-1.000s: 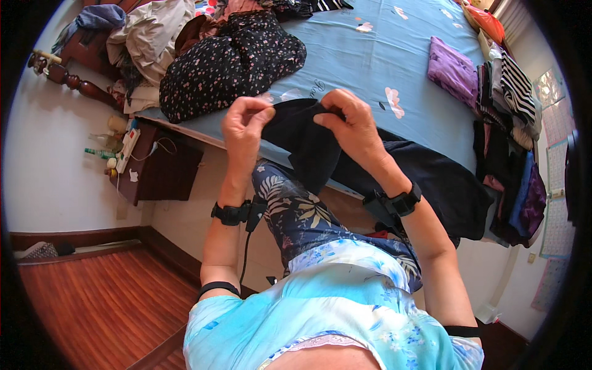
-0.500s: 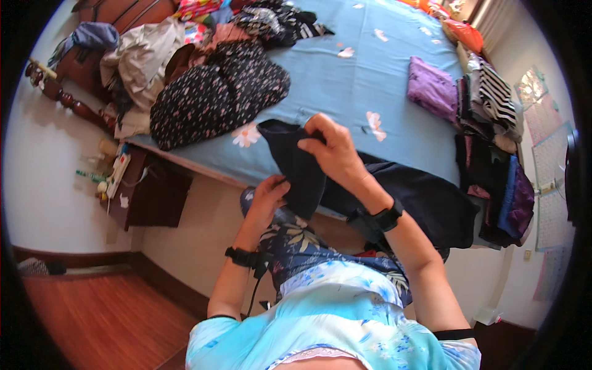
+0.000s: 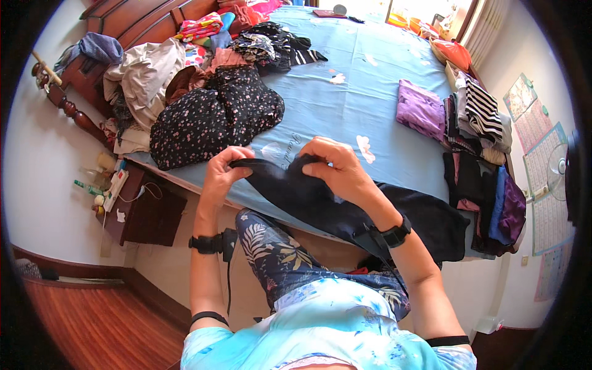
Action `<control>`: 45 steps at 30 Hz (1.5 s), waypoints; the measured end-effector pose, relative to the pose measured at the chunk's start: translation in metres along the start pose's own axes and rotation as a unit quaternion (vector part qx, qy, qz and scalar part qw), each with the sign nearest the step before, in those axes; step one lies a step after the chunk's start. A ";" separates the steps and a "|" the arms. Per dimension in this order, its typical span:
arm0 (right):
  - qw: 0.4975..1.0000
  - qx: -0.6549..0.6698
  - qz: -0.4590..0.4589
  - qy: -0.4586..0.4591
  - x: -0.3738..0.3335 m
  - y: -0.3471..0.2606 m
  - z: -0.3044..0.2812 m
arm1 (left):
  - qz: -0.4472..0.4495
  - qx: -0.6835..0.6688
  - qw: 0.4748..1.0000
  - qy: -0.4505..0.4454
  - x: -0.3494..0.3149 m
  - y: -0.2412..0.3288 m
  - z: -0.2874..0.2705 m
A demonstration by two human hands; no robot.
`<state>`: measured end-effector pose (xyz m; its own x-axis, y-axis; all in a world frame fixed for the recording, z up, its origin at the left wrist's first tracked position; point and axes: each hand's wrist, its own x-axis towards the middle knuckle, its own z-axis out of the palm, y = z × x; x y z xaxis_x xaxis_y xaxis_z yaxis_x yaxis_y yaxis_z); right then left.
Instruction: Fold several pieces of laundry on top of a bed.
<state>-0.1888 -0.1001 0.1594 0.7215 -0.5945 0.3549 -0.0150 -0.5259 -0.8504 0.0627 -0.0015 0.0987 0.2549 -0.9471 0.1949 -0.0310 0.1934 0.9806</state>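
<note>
Head view: a black garment [image 3: 320, 206] stretches along the near edge of the bed [image 3: 345, 111], its left end lifted clear of the blue sheet and its wider right part lying toward the near right corner. The left hand [image 3: 223, 172] pinches that raised end between thumb and fingers; the right hand [image 3: 336, 165] has thumb and fingertips closed on a bunched fold a little farther along — both grips look firm. Handling this span well would seem to call for level hands and light, even tension, with the bunch under the right fingers smoothed so the cloth does not twist, and enough slack that the part on the bed is not dragged. Beyond the hands, cursive lettering [image 3: 291, 148] is printed on the sheet near pale flower motifs, partly hidden by the right hand; no brand or label can be made out on the garment. A black floral garment [image 3: 216, 114] is heaped toward the near left corner, while a purple folded garment [image 3: 420, 111] and stacked clothes [image 3: 484, 117] line the right edge. Wall charts [image 3: 546, 185] past that edge carry rows of print — too small to read.
</note>
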 end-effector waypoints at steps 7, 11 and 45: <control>0.984 -0.026 -0.115 -0.133 -0.004 -0.040 -0.023 | 0.011 0.045 0.973 -0.226 0.019 0.017 0.021; 0.981 -0.047 -0.094 -0.161 -0.012 -0.055 -0.044 | 0.029 0.042 0.939 -0.341 0.023 0.016 0.043; 0.974 -0.048 -0.129 -0.177 -0.012 -0.073 -0.069 | 0.060 -0.014 0.925 -0.374 0.025 0.007 0.087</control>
<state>-0.2440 -0.0961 0.2442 0.9033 -0.1961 0.3815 0.1467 -0.6946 -0.7043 -0.0152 -0.0456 0.1122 -0.4901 -0.8284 0.2713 0.0120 0.3048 0.9523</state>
